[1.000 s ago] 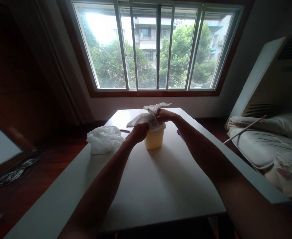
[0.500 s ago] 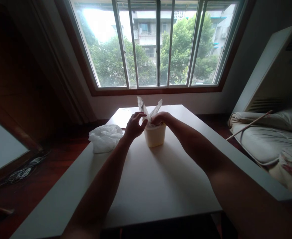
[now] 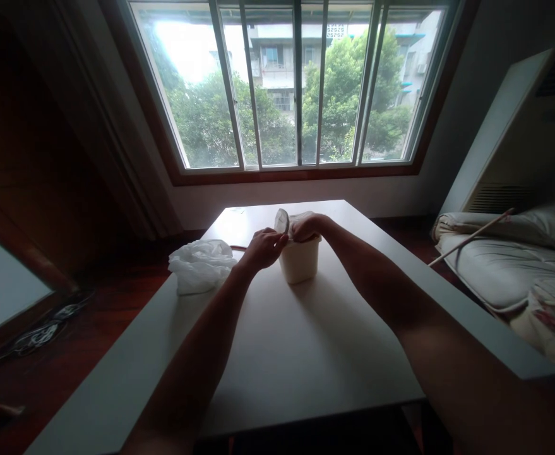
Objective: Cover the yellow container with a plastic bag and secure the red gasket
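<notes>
Standing upright on the white table (image 3: 324, 354), the cream container (image 3: 299, 264) is taken as the landmark. A translucent film (image 3: 281, 219) rises at its mouth, toward the left, with paler material continuing beside the right hand. The left hand (image 3: 266, 248) is at the container's left rim, fingers and thumb drawn narrowly together against the lower edge of the film; whether the film is pinched between them cannot be told. The right hand (image 3: 306, 229) bends over the container's mouth from the right, its fingers lowered at the opening and largely hidden; its grip cannot be determined.

A crumpled white bag (image 3: 200, 265) lies to the left of the container, apart from it. Between the two, a thin brown item (image 3: 238, 248) is partly visible behind the left hand. Well right of the container, a stick (image 3: 471, 239) rests across a pale padded seat (image 3: 483, 268). Beyond the container is a window (image 3: 284, 126).
</notes>
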